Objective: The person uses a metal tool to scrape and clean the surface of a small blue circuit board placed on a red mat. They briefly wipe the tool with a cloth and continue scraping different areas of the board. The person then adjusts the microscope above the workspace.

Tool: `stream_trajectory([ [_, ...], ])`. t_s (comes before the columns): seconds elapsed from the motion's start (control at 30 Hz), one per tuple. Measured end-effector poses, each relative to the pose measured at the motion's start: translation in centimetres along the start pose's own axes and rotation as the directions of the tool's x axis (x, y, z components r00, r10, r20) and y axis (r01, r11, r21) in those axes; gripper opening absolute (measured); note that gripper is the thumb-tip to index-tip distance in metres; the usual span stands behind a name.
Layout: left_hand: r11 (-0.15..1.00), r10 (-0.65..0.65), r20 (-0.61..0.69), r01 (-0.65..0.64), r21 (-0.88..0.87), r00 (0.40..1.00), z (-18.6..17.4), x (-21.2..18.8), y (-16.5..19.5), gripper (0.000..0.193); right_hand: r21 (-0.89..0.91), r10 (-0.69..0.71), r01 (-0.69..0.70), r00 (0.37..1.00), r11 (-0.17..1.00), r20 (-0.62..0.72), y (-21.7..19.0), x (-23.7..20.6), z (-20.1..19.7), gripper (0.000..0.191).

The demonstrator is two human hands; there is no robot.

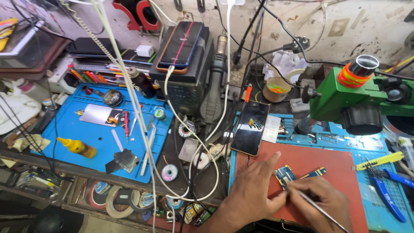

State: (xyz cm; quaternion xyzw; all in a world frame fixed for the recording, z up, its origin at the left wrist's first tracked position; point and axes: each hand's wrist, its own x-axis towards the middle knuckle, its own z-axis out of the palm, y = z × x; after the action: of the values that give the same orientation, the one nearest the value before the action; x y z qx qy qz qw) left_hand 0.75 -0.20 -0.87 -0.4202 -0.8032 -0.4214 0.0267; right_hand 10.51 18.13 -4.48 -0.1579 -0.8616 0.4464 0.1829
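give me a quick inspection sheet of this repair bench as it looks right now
surface: red mat on a blue mat
job's things: small blue circuit board on the red mat
clutter: phone, blue pliers, yellow glue bottle, tape rolls
grippers: left hand steadies the board; right hand holds a thin metal tool to it
cables: white cables cross the bench
surroundings: green microscope, stained wall
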Motion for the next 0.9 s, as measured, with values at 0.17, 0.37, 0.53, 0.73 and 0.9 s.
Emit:
stream_trajectory([
  [0.17,0.989,-0.102,0.115,0.113,-0.094,0.988,0.4,-0.2,-0.5,0.090,-0.009,0.176,-0.177,0.982,0.984,-0.064,0.8,-0.2,0.4,0.018],
  [0.37,0.990,-0.073,0.079,0.082,-0.118,0.994,0.5,-0.2,-0.7,0.091,0.105,0.048,-0.042,0.997,0.994,-0.055,0.9,-0.2,0.4,0.015],
  [0.53,0.984,-0.091,0.100,0.105,-0.144,0.991,0.5,0.0,-0.7,0.092,0.137,0.099,-0.083,0.989,0.987,-0.109,0.3,-0.3,0.5,0.015],
  [0.73,0.984,-0.077,0.096,0.091,-0.150,0.992,0.4,0.0,-0.7,0.092,0.018,0.113,-0.112,0.992,0.994,-0.050,-1.0,-0.6,-0.2,0.015],
  [0.9,0.985,-0.062,0.081,0.074,-0.158,0.995,0.1,0.2,-0.5,0.093,0.025,0.043,-0.042,0.996,0.999,-0.080,-2.6,0.1,-0.4,0.013],
])
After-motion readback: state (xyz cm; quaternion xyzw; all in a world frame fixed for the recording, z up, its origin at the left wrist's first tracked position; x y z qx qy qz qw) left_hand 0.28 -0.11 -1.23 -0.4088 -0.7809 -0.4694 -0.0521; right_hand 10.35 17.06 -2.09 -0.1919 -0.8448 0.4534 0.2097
